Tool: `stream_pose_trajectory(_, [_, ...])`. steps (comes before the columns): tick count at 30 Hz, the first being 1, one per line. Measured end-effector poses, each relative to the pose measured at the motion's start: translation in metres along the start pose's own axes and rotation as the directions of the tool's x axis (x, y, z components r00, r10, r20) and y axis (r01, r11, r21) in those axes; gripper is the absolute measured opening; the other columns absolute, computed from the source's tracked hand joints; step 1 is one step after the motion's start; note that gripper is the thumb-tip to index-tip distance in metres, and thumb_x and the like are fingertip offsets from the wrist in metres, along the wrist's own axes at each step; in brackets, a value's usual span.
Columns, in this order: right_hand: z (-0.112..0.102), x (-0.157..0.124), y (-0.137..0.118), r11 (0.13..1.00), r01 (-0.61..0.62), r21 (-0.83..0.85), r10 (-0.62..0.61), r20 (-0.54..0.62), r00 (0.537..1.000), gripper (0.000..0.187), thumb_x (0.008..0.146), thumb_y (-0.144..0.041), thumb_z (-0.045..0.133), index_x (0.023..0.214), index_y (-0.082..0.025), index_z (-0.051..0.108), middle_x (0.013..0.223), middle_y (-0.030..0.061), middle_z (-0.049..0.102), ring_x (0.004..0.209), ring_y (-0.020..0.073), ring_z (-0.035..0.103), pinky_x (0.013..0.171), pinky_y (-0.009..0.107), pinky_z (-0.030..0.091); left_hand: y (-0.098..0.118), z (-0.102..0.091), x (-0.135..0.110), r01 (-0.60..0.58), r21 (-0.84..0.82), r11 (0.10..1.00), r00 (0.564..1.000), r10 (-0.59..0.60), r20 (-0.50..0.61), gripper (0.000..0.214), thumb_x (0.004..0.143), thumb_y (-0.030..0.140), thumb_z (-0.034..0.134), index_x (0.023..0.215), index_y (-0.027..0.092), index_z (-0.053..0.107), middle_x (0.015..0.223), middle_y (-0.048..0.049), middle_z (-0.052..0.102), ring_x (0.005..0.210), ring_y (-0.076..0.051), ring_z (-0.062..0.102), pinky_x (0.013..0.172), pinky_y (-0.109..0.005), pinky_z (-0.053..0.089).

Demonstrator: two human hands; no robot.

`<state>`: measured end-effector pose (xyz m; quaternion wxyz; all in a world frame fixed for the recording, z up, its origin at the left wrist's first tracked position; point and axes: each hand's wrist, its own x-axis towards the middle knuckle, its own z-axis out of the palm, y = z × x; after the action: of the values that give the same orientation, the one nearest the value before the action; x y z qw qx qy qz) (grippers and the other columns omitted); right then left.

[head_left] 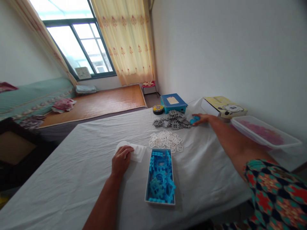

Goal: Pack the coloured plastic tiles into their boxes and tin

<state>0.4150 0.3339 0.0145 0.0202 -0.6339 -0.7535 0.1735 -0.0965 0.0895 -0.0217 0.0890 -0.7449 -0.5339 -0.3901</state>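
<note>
My right hand [202, 118] reaches out to the far right part of the table, its fingers closed around a blue plastic building piece [194, 120]. Just left of it lies a heap of grey snowflake-shaped building pieces [174, 120]. My left hand [122, 158] rests with curled fingers on a translucent white plastic tray [139, 153]. Between the arms stands a white-edged box [146, 191] filled with blue interlocking pieces [160, 182]. Beyond that box is a pile of small white square pieces [165, 140].
A blue box [174, 101] and a round yellow-black tin [158, 110] stand behind the grey heap. Against the wall are a yellow cartoon box [223, 107] and a clear container [261, 131] with pink pieces. A white cloth [79, 166] covers the table.
</note>
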Motion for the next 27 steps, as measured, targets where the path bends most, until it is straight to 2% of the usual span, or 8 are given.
stream_pose_trajectory(3, [-0.004,0.005,0.002,0.999,0.036,0.01,-0.036,0.031,0.999,0.079,0.063,-0.045,0.079,0.129,-0.007,0.061,0.125,0.0239,0.059,0.102,0.0289,0.063,0.083,0.032,0.046,0.0,0.0,0.0,-0.004,-0.005,1.0,1.0,0.004,-0.008,0.024,0.086,0.016,0.047,0.084,0.026,0.069,0.091,-0.0016,0.071,0.091,-0.019,0.065,0.085,-0.032,0.053])
stream_pose_trajectory(7, [-0.004,-0.009,0.009,1.0,0.013,0.001,-0.013,0.037,0.999,0.073,0.057,-0.027,0.081,0.126,-0.008,0.063,0.121,0.0218,0.062,0.092,0.0278,0.065,0.076,0.03,0.049,-0.002,0.001,-0.001,-0.004,-0.011,1.0,1.0,0.004,0.0,0.024,0.088,0.017,0.046,0.085,0.026,0.069,0.092,-0.0014,0.071,0.093,-0.019,0.064,0.087,-0.032,0.052])
stream_pose_trajectory(11, [0.002,-0.038,0.013,0.998,0.013,0.062,-0.02,0.112,0.994,0.085,0.057,-0.022,0.08,0.138,-0.016,0.053,0.133,0.0189,0.054,0.1,0.029,0.062,0.072,0.029,0.052,0.0,0.003,0.0,-0.008,-0.009,1.0,1.0,0.008,-0.006,0.024,0.087,0.017,0.046,0.083,0.024,0.069,0.091,-0.0017,0.071,0.093,-0.019,0.064,0.086,-0.032,0.051])
stream_pose_trajectory(13, [0.006,-0.051,0.011,0.993,-0.048,0.11,0.032,0.142,0.989,0.097,0.058,-0.025,0.081,0.146,-0.02,0.042,0.142,0.0207,0.045,0.104,0.0307,0.06,0.066,0.029,0.053,0.001,0.003,0.0,-0.013,-0.008,1.0,1.0,0.013,-0.006,0.025,0.087,0.017,0.046,0.083,0.024,0.07,0.091,-0.0019,0.071,0.092,-0.019,0.064,0.085,-0.031,0.051])
stream_pose_trajectory(16, [0.009,-0.064,0.003,0.969,-0.174,0.174,0.151,0.142,0.978,0.103,0.056,-0.033,0.085,0.147,-0.018,0.038,0.144,0.0235,0.041,0.103,0.0304,0.059,0.061,0.027,0.052,0.001,0.004,0.0,-0.021,-0.014,1.0,1.0,0.021,0.005,0.025,0.087,0.016,0.046,0.084,0.022,0.07,0.092,-0.0021,0.071,0.093,-0.018,0.063,0.086,-0.03,0.051])
stream_pose_trajectory(21, [0.016,-0.07,-0.009,0.96,-0.224,0.167,0.226,0.011,0.974,0.075,0.066,-0.038,0.079,0.131,-0.011,0.054,0.125,0.0192,0.059,0.088,0.023,0.063,0.065,0.027,0.05,0.0,0.001,-0.003,-0.014,-0.023,1.0,0.999,0.013,-0.05,0.025,0.087,0.013,0.046,0.086,0.022,0.07,0.094,-0.0029,0.071,0.096,-0.018,0.062,0.091,-0.031,0.049])
stream_pose_trajectory(25, [0.024,-0.077,-0.018,0.976,-0.202,0.085,0.212,-0.131,0.968,0.06,0.064,-0.037,0.078,0.116,-0.01,0.061,0.117,0.0167,0.064,0.099,0.0275,0.061,0.075,0.029,0.048,0.004,-0.001,-0.005,0.012,-0.036,0.999,0.996,-0.015,-0.087,0.026,0.085,0.012,0.046,0.084,0.021,0.07,0.093,-0.0028,0.071,0.095,-0.017,0.062,0.089,-0.031,0.05])
stream_pose_trajectory(27, [0.029,-0.087,-0.036,0.988,-0.138,0.068,0.15,-0.239,0.959,0.052,0.064,-0.04,0.077,0.106,-0.011,0.064,0.109,0.0157,0.066,0.098,0.0289,0.061,0.076,0.031,0.047,0.006,0.0,-0.005,0.017,-0.047,0.999,0.997,-0.02,-0.078,0.026,0.085,0.011,0.046,0.084,0.021,0.07,0.093,-0.0025,0.071,0.095,-0.017,0.062,0.089,-0.031,0.05])
